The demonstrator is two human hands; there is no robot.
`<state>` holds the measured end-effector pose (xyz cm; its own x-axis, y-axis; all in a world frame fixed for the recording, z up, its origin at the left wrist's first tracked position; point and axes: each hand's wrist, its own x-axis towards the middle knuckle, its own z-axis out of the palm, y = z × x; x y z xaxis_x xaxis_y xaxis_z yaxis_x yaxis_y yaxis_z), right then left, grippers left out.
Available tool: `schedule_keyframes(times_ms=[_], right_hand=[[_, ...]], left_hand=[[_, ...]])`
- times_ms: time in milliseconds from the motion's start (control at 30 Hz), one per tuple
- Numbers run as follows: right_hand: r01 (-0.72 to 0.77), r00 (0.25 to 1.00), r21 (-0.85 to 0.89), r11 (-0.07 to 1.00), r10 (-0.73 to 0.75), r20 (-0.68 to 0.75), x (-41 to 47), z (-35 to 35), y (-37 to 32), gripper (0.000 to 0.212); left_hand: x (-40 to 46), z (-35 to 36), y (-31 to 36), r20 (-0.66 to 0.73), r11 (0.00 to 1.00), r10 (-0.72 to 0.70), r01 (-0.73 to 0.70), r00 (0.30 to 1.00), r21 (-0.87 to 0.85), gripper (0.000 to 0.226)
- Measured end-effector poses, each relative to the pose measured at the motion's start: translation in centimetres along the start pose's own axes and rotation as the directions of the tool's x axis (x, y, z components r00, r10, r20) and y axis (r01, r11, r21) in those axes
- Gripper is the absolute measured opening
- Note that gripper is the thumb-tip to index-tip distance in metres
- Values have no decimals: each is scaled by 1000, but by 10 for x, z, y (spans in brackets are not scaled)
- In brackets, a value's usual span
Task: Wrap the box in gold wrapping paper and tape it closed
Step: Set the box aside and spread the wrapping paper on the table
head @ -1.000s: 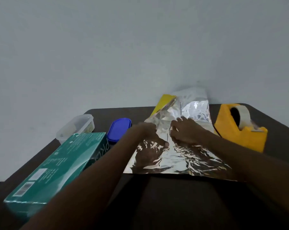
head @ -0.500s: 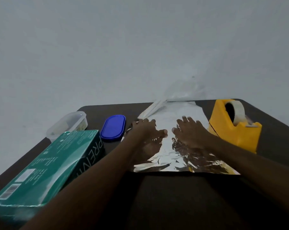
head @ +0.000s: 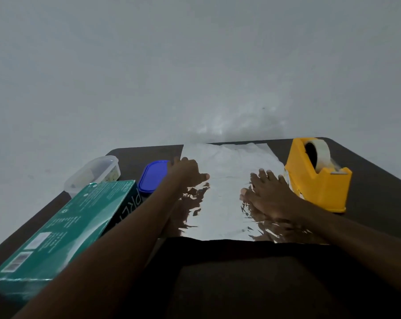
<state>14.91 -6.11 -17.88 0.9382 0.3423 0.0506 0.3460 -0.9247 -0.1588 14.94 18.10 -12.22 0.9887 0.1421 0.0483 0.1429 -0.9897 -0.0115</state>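
A shiny sheet of wrapping paper [head: 224, 203], silver side up, lies spread flat on the dark table [head: 241, 284]. My left hand [head: 185, 172] presses flat on the sheet's left edge with fingers spread. On the sheet's right part, my right hand [head: 267, 192] rests flat, fingers straight. A long green box [head: 63, 229] lies at the left of the table, apart from the sheet. A yellow tape dispenser [head: 317, 178] with a roll of clear tape stands just right of the sheet.
A blue oval lid [head: 152, 178] lies between the box and the sheet, near my left hand. A clear plastic container [head: 93, 173] sits at the far left edge. A pale wall rises behind the table.
The folded-up far half of the sheet has been laid flat. Both hands slid apart from the middle, left hand to the left edge, right hand toward the dispenser.
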Motion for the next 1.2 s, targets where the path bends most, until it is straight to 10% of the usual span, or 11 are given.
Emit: schedule_keyframes(times_ms=[233, 1200], right_hand=[[46, 998, -56, 997, -48, -41, 2, -12, -12, 76], [22, 1000, -20, 1000, -22, 2, -10, 2, -11, 72]], left_hand=[[-12, -7, 35, -60, 971, 197, -203, 979, -124, 82], [-50, 50, 14, -5, 980, 190, -190, 982, -55, 113]])
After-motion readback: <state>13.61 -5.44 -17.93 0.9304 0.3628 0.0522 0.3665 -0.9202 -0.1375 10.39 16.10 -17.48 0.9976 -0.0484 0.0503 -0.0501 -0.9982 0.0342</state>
